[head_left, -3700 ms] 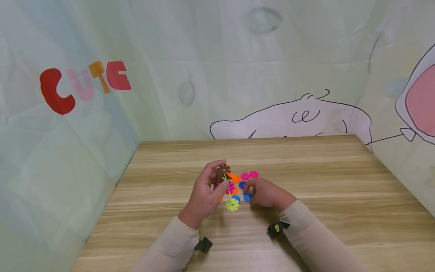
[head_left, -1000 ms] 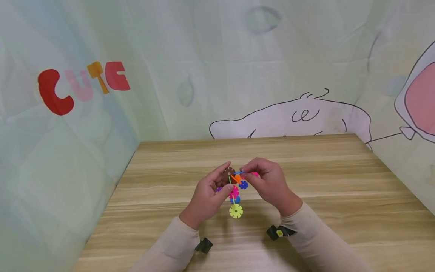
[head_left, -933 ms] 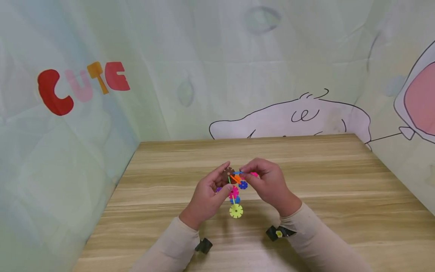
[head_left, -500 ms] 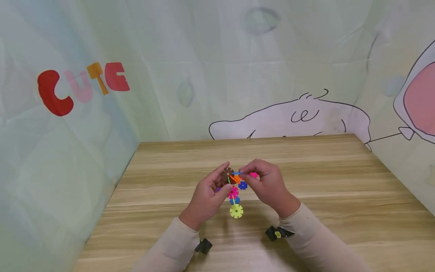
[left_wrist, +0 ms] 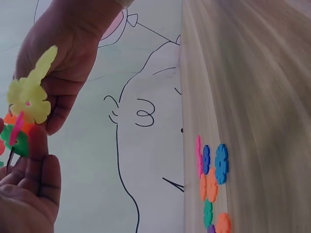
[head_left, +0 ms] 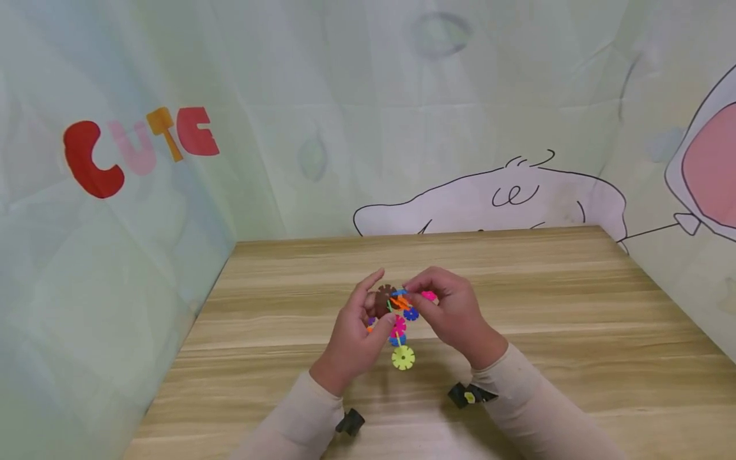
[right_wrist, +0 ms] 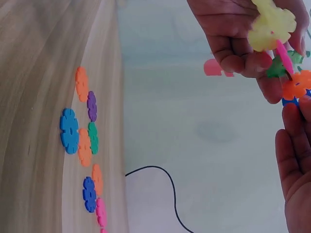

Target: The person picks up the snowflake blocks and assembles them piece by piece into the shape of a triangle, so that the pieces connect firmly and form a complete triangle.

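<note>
A joined cluster of notched plastic snowflake discs is held up off the table in my left hand (head_left: 352, 335), thumb against its pink disc (head_left: 398, 327). A brown disc (head_left: 384, 301) is at the top, and a yellow disc (head_left: 403, 358) hangs at the bottom. In the left wrist view, a green disc (left_wrist: 17, 141) also belongs to it. My right hand (head_left: 451, 313) pinches a blue disc (head_left: 398, 292) edge-on between thumb and forefinger, right at the cluster's orange disc (head_left: 400, 302). The right wrist view shows that blue disc (right_wrist: 290, 102) partly hidden behind the orange one.
Loose discs lie on the wooden table (head_left: 552, 306) beneath the hands: a light blue disc (right_wrist: 69, 131), a dark blue disc (right_wrist: 89, 194), a purple disc (right_wrist: 92, 106), a green disc (right_wrist: 93, 138), and several orange and pink ones. A printed cloth backdrop (head_left: 299, 128) stands behind.
My right hand has picked up a blue disc from the table and brought it up to the cluster. Latest, the blue disc overlaps the orange disc more, and my left hand has tilted slightly.
</note>
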Demonstrator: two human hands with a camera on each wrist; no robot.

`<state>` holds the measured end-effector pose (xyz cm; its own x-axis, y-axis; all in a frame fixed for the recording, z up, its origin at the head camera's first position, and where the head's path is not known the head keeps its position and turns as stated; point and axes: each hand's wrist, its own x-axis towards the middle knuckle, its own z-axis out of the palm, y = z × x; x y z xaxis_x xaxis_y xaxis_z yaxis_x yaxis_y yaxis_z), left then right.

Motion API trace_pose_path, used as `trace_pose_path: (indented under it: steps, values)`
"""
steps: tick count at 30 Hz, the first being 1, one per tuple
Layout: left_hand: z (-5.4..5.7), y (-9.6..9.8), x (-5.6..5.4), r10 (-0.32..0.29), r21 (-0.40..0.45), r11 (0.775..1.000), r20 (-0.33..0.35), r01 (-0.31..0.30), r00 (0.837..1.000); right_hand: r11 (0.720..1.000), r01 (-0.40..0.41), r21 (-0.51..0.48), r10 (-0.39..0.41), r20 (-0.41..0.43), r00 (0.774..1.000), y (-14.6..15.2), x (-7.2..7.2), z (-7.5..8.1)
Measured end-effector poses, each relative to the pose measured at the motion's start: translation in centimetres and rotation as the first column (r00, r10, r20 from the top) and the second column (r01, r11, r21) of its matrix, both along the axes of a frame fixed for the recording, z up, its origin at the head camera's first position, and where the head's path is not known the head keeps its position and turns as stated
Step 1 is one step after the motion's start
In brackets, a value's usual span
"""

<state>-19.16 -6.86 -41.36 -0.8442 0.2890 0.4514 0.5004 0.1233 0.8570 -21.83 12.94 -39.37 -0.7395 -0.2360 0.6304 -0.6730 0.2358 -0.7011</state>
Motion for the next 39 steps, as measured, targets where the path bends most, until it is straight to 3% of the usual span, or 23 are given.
trace_pose_path:
  steps: [10, 16, 21, 27, 39]
  values:
    - [0.6, -0.5, -0.1, 0.042, 0.008, 0.999, 0.061, -0.043, 0.997, 0.994, -0.005, -0.105, 0.009, 0.039, 0.999, -0.5, 0.0, -0.6]
    - [0.7, -0.7, -0.3, 0.077, 0.042, 0.996, 0.091, -0.081, 0.993, 0.999, -0.029, -0.022, 0.03, 0.065, 0.997, -0.5, 0.0, -0.8]
    - [0.6, -0.7, -0.3, 0.046, 0.059, 0.997, 0.115, -0.053, 0.992, 0.997, -0.023, 0.069, 0.027, -0.05, 0.998, -0.6, 0.1, -0.7]
    - [0.5, -0.5, -0.2, 0.029, 0.073, 0.997, 0.104, -0.036, 0.994, 0.994, 0.047, 0.096, -0.025, -0.219, 0.975, -0.9, 0.1, -0.9]
    - [0.7, -0.5, 0.1, 0.022, 0.079, 0.997, 0.026, -0.024, 0.999, 0.997, 0.05, 0.063, -0.024, -0.357, 0.934, -1.1, 0.1, -0.8]
